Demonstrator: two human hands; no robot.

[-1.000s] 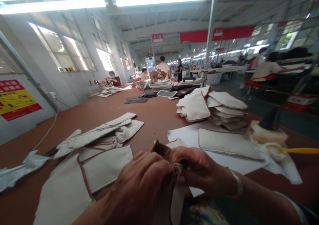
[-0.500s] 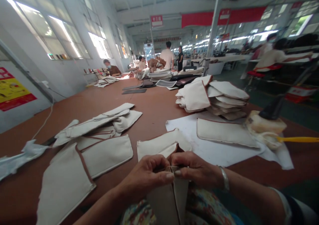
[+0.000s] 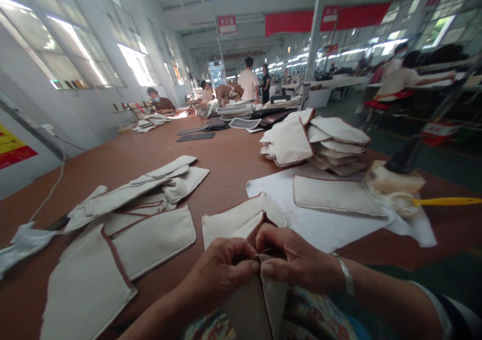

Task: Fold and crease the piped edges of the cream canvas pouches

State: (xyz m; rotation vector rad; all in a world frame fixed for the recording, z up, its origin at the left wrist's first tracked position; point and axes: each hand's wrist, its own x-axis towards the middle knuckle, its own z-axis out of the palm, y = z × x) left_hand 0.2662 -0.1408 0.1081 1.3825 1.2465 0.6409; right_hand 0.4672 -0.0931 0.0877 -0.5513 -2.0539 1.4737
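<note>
Since the earlier frame the view has swung slightly right, so the brown table (image 3: 233, 169) and what lies on it sit a little further left, while both hands stay at the piece; by the clock from the hands, loose pale pieces (image 3: 83, 290) fan out at 10, seemingly kept within reach; white paper (image 3: 320, 232) spreads at 2, perhaps shielding the tabletop under a flat panel (image 3: 335, 197); a stack (image 3: 288, 141) rises at 1, probably piled to save working room; the held piece (image 3: 244, 305) runs down towards 6, its upper edge between the hands; the left hand (image 3: 226, 267) pinches that edge from 9, the right hand (image 3: 305, 262) from 3, each thumb against bent fingers, likely to keep the edges aligned.
</note>
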